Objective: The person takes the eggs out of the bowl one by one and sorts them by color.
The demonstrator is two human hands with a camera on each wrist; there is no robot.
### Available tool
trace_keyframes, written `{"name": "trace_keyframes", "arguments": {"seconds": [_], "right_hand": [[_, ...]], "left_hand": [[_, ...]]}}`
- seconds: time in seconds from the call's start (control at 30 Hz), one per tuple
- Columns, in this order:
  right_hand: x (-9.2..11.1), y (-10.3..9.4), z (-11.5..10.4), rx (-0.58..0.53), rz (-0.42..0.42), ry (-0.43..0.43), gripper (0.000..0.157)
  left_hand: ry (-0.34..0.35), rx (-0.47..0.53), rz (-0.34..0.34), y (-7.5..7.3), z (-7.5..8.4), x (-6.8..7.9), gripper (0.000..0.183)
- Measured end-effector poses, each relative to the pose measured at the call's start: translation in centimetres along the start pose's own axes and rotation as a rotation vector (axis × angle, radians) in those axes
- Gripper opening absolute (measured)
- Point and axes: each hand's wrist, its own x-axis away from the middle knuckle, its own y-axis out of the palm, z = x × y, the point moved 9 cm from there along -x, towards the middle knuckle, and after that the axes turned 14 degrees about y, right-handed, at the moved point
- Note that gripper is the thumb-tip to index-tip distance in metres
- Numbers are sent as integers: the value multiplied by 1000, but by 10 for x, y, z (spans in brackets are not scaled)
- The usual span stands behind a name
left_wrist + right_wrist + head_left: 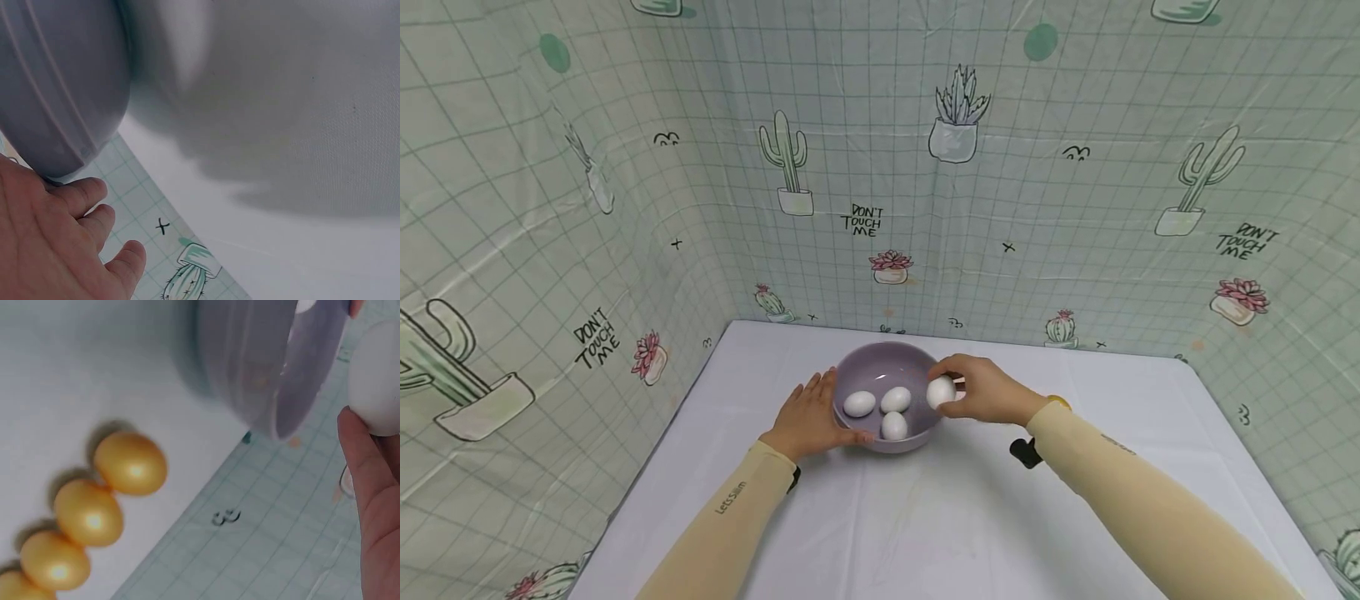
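A round purple bowl (pixel 880 360) stands on the table with three white eggs inside; one is the near egg (pixel 894 426). My right hand (pixel 988 390) pinches another white egg (pixel 941 392) between thumb and fingers, over the bowl's right rim. In the right wrist view this egg (pixel 378 378) shows at the right edge, held up beside the bowl. At the bowl's left side lies my left hand (pixel 811 421), fingers extended along the outside and thumb at the near rim. The left wrist view has its fingers close under the bowl's wall (pixel 69 81).
Several golden eggs stand in a row on the white table, among them a golden egg (pixel 131 463); the right wrist mostly hides them in the head view. A white cloth covers the table (pixel 925 533). A patterned curtain (pixel 1000 200) hangs behind and at both sides.
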Motion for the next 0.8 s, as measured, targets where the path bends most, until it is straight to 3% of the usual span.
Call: {"name": "trace_keyframes", "arguments": {"seconds": [0.37,0.57,0.8], "right_hand": [[32,-19,54,37,57,112,41],[42,-13,78,72,85,136,39],[44,0,92,128,116,94,40]], "left_hand": [[-2,-1,3,0,-1,-1,135],[4,6,7,-1,0,0,135],[2,13,4,-1,0,1,135]]}}
